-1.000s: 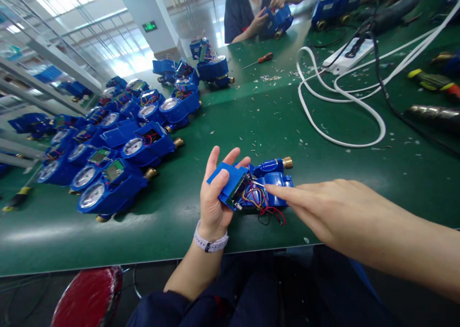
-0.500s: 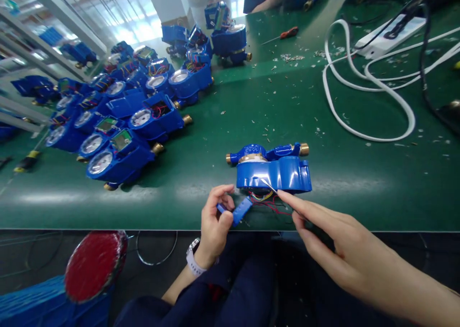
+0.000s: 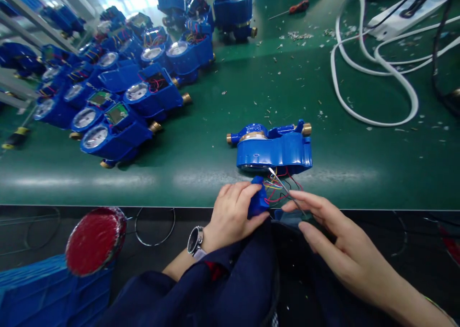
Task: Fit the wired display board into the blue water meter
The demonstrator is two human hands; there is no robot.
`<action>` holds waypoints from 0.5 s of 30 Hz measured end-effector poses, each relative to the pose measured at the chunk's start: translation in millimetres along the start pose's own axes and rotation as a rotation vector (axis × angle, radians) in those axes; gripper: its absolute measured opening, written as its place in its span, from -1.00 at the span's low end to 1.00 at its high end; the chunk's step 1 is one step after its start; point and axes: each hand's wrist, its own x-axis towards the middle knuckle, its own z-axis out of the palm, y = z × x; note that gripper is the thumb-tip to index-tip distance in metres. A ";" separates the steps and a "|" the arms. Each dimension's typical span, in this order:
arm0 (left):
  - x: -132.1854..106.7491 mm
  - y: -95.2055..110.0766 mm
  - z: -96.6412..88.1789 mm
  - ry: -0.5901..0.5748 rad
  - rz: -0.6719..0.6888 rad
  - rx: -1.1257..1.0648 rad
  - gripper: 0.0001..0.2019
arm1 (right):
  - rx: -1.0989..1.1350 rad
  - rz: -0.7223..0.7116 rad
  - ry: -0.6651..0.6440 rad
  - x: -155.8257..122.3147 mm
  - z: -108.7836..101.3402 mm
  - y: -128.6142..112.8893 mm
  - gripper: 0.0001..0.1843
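Left hand [image 3: 232,209] turned palm-down, fingers closed on blue housing [image 3: 258,201]; wires [image 3: 274,186] now accessible. Right hand [image 3: 341,243] holds screwdriver [image 3: 280,182], seemingly loosely, fingers half-spread.

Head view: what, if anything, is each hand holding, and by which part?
Left hand: blue box, by the side opposite its wires. Right hand: screwdriver, by its handle end.

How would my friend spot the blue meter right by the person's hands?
Find the big green table and follow its near edge to the person's left hand. Wires run from the blue piece it holds to the blue meter just beyond. Unlike the meters crowded at the left, this one lies alone, tipped on its side.
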 end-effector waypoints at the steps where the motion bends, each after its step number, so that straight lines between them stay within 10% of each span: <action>1: 1.5 0.5 -1.9 0.006 -0.034 -0.068 -0.56 | -0.025 -0.024 0.006 -0.8 -1.3 -0.7 -0.60; 7: 9.2 -12.9 -14.8 -0.100 -0.350 -0.685 -0.68 | -0.165 -0.157 -0.048 -3.6 -12.3 -1.3 -0.55; 15: 16.9 -20.4 1.0 -0.068 -0.436 -0.731 -0.55 | -0.310 -0.215 -0.130 6.1 -17.3 1.7 -0.63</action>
